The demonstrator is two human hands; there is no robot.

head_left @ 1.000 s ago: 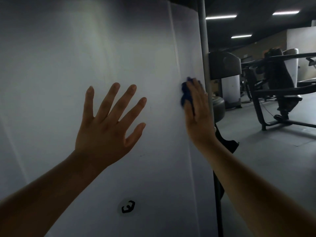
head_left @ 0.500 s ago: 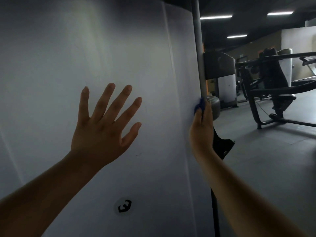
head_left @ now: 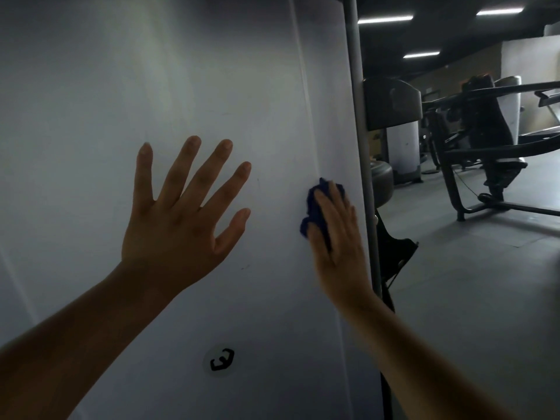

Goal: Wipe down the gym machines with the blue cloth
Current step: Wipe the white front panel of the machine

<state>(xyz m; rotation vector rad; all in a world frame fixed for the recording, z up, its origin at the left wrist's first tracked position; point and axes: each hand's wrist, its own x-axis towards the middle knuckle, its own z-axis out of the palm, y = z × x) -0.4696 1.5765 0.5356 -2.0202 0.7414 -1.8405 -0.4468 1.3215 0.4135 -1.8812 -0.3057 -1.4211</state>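
Head view: blue cloth [head_left: 310,207] bunched under straight fingers [head_left: 328,207] of right hand [head_left: 341,247].

The left hand [head_left: 178,225] lies flat on the panel [head_left: 121,71]; right of it the right hand [head_left: 342,247] presses the cloth [head_left: 311,204] to the panel, just left of the pole [head_left: 354,86].

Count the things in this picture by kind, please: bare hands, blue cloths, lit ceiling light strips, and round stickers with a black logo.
Bare hands: 2, the left hand and the right hand
Crumpled blue cloth: 1
Long lit ceiling light strips: 3
Round white sticker with black logo: 1
Total: 7
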